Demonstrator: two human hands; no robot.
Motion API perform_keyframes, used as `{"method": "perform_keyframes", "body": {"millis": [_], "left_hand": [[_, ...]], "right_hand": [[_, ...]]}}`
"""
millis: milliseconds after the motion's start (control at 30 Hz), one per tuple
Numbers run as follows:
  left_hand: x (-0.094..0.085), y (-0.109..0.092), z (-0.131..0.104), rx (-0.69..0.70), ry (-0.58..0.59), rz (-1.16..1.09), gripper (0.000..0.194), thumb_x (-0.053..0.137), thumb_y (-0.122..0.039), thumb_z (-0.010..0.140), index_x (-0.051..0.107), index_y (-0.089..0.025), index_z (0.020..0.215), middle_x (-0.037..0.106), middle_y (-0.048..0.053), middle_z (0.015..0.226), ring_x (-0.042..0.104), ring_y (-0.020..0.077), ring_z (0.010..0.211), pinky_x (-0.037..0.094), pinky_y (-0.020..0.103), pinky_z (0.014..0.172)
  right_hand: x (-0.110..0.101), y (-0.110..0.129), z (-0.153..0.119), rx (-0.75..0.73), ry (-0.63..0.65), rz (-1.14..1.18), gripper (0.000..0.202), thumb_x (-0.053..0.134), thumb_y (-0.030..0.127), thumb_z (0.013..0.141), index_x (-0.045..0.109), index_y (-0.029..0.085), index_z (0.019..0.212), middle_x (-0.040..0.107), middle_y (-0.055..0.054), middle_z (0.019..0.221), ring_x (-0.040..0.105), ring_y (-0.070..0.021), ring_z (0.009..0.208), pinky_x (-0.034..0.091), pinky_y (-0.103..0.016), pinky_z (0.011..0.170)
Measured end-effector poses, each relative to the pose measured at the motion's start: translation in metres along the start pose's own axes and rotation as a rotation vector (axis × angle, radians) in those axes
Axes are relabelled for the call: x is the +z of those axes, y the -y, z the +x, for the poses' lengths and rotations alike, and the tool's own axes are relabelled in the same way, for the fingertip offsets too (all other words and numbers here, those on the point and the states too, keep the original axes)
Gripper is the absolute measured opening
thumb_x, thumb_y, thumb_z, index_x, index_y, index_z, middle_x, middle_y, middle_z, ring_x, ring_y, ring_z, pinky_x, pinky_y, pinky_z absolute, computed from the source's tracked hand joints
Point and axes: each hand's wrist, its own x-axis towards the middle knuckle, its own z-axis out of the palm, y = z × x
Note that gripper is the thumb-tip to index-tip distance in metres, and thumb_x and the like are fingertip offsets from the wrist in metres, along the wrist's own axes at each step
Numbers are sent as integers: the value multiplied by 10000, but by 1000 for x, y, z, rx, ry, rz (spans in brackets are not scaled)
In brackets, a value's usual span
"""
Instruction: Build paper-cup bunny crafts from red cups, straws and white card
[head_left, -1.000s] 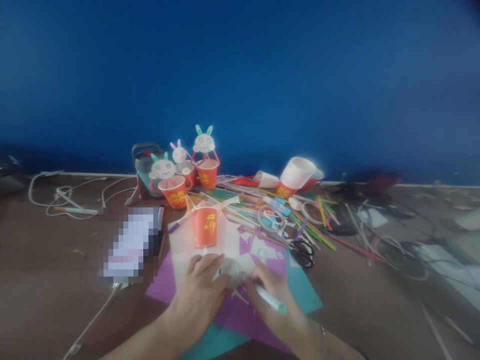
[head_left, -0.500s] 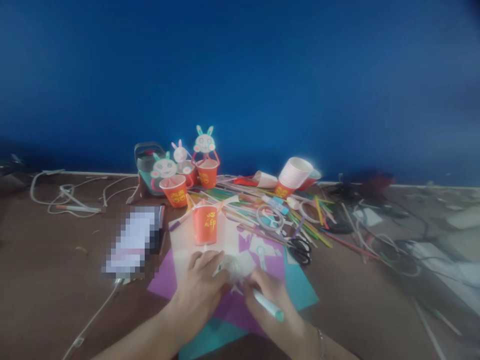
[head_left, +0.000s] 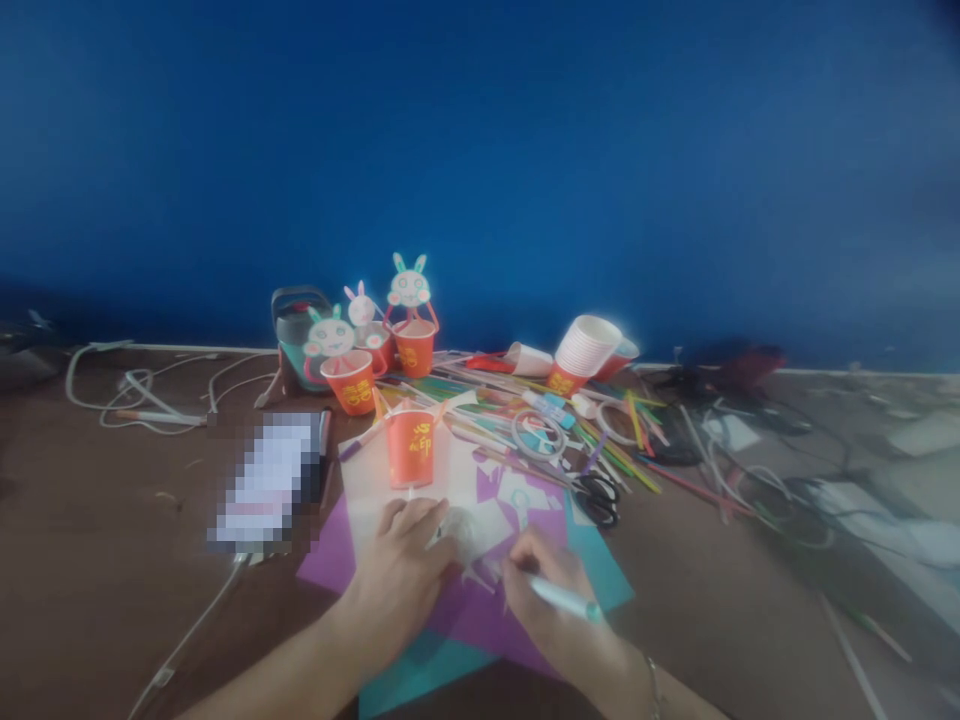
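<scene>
My left hand (head_left: 409, 560) rests on the papers, its fingers pressed on a small white paper piece (head_left: 459, 530) beside the thumb. In my right hand (head_left: 544, 590) is a white marker with a green end (head_left: 564, 598), gripped in bent fingers; its tip is hidden. A red paper cup (head_left: 410, 448) with yellow characters stands just beyond my left hand. Under both hands lie white paper (head_left: 367, 480), purple paper (head_left: 326, 555) and teal paper (head_left: 416, 670). White paper scraps lie between the hands, blurred.
Behind stand cups with rabbit faces (head_left: 351, 385), a stack of paper cups (head_left: 589, 350) and a dark container (head_left: 300, 325). Colored sticks, tape (head_left: 538, 436) and black scissors (head_left: 598, 500) lie to the right. A phone (head_left: 270, 480) and cables flank the papers.
My right hand has moved a little to the right with the marker, away from the white piece, and the marker now lies flatter. My left hand has hardly moved.
</scene>
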Motion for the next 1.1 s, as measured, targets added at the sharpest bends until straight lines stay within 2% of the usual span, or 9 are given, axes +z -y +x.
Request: {"method": "perform_keyframes", "body": {"millis": [233,467,567,667,900,1100], "left_hand": [[-5,-5,2,-4,19,53,126,594,-184,822,653,-237,920,655,54,1136,546,243,1035,369,422,931],[-13,-3,6,46,58,50,161,563,-186,850,667,-246,958,645,50,1127,494,245,1164,282,455,1055],[-14,-1,8,31,105,62,126,593,-197,843,671,-254,924,632,41,1189,463,255,1212,281,460,1043],[-16,-2,10,32,139,53,120,584,-190,856,680,-255,888,649,28,1133,496,235,1159,275,445,1037],[-22,-3,13,12,162,1,162,567,-138,844,676,-251,883,674,11,1070,541,215,1037,330,390,918],[-23,2,15,29,177,-27,129,569,-192,871,680,-257,855,683,-3,1077,551,212,987,347,374,862]], "right_hand": [[-1,2,-3,-11,40,4,200,467,281,884,420,216,701,462,61,550,438,-91,495,345,-197,468],[1,0,-9,24,68,35,151,495,250,865,469,211,722,510,50,579,471,-97,518,371,-202,498],[3,3,-11,-5,87,20,86,534,221,826,489,213,753,559,36,633,513,-110,564,392,-209,527],[6,7,-8,-55,93,-2,77,545,201,796,485,213,750,575,21,646,539,-129,596,408,-228,553],[13,8,-1,-149,137,3,46,531,207,827,507,205,787,598,-1,700,558,-138,626,405,-239,579],[15,8,1,-251,145,-49,34,505,197,838,490,207,810,585,-19,733,558,-149,651,409,-248,591]]}}
